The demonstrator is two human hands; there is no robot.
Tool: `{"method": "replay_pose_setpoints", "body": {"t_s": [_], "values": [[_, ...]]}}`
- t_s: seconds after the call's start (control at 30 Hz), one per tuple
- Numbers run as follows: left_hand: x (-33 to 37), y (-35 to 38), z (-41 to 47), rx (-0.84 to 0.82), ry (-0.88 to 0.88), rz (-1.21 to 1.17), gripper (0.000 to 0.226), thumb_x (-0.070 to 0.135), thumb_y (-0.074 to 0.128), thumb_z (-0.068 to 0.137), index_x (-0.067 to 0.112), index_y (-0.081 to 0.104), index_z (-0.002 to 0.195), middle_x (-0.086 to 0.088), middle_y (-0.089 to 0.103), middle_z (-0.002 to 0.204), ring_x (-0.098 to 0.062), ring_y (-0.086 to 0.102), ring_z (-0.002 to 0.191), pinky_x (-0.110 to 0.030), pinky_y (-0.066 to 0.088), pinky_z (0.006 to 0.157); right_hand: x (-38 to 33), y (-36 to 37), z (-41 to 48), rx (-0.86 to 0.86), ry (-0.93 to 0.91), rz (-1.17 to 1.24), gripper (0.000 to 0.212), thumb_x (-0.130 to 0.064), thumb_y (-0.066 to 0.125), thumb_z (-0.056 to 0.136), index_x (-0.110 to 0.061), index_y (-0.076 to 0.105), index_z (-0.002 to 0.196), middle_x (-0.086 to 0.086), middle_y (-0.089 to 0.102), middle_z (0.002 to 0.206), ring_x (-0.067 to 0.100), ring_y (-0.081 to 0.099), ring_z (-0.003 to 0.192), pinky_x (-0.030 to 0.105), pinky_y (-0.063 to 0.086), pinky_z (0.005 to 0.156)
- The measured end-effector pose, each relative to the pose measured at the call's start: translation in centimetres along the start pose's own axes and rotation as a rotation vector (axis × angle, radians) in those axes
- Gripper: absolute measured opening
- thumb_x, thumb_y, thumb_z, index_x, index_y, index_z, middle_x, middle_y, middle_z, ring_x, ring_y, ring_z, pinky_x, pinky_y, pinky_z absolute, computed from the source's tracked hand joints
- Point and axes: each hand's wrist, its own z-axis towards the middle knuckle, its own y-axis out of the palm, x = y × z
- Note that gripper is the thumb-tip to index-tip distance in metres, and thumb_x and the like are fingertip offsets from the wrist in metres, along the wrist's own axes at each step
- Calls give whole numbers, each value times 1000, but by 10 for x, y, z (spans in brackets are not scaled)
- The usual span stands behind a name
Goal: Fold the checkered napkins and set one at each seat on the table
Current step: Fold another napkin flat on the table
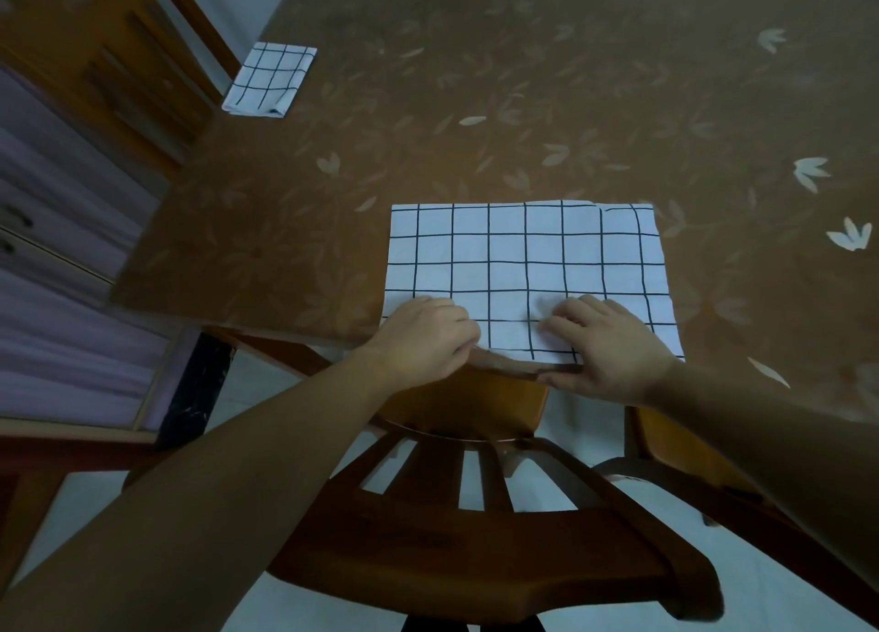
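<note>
Napkin (523, 260) flat on worktop (523, 84); left hand (423, 341) and right hand (613, 346) both pinch its near edge.

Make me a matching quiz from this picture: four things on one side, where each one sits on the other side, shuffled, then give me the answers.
Things:
1. folded napkin
2. spread napkin
3. left hand
4. wooden chair

Places:
A. pushed in below the near edge of the table
B. far left of the table, beside a second chair
C. on the near-left corner of the spread napkin
D. lying flat at the near edge of the table

Pairs: 1-B, 2-D, 3-C, 4-A
</note>
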Motion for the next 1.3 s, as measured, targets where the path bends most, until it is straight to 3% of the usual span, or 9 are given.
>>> {"method": "replay_pose_setpoints", "body": {"t_s": [0.23, 0.33, 0.47, 0.73, 0.87, 0.97, 1.17, 1.23, 1.3], "values": [[-4, -15, 4, 173, -154, -56, 19, 23, 54, 88, 13, 69, 84, -1, 67, 76, -22, 61, 71, -31, 45, 61, 4, -8, 4, 225, 26, -51, 25, -35, 56, 86, -14, 64, 74, 3, 59, 69, 27, 56, 63, 33, 39, 61], [-11, -18, 2, 120, -163, 53, 24, 32, 58, 83, 14, 74, 85, -1, 71, 78, -23, 64, 74, -35, 49, 66, 10, -18, 6, 233, 57, -55, 22, -30, 58, 85, -14, 67, 74, 4, 63, 70, 29, 59, 63, 34, 44, 61], [-21, -24, 1, 4, -195, 192, 17, 15, 61, 87, 12, 75, 77, -5, 69, 69, -28, 64, 65, -33, 49, 62, 20, -31, 0, 121, 99, -113, 7, -19, 73, 79, -13, 70, 76, 6, 66, 72, 30, 62, 64, 32, 44, 59], [-26, -42, -6, -224, -296, 409, 27, 24, 43, 101, 19, 69, 104, 1, 68, 94, -19, 63, 85, -28, 42, 69, 38, -50, -22, 2, 223, -296, 27, -12, 88, 56, -19, 62, 58, -1, 56, 56, 25, 57, 48, 20, 21, 50], [-25, -46, -6, -290, -335, 493, 28, 27, 43, 101, 20, 69, 108, 2, 66, 94, -17, 62, 85, -26, 41, 67, 32, -52, -22, -99, 271, -357, 5, -19, 67, 82, -24, 67, 83, -3, 66, 80, 22, 65, 74, 24, 28, 54], [-25, -48, -7, -315, -351, 495, 31, 33, 41, 102, 19, 67, 109, 1, 64, 96, -17, 61, 86, -27, 42, 67, 22, -56, -22, -192, 277, -416, 16, -22, 48, 94, -27, 61, 102, -6, 66, 100, 18, 64, 92, 24, 28, 60], [-21, -45, -9, -405, -311, 500, 32, 38, 42, 101, 17, 65, 106, 0, 64, 98, -18, 60, 88, -27, 36, 67, 14, -55, -23, -293, 300, -377, 25, -17, 46, 95, -28, 58, 114, -5, 63, 111, 19, 62, 98, 26, 40, 64], [-22, -42, -12, -399, -303, 449, 44, 55, 40, 96, 19, 66, 100, 1, 63, 93, -18, 58, 86, -29, 38, 70, 16, -51, -26, -284, 272, -321, 22, -30, 45, 97, -29, 55, 117, -5, 60, 115, 18, 58, 103, 29, 47, 76], [-22, -34, -15, -327, -310, 341, 62, 74, 33, 84, 22, 65, 94, 3, 61, 89, -16, 54, 87, -33, 38, 75, 18, -46, -31, -250, 256, -258, 49, -63, 33, 92, -27, 56, 117, -4, 59, 115, 16, 55, 103, 32, 45, 86]]}}
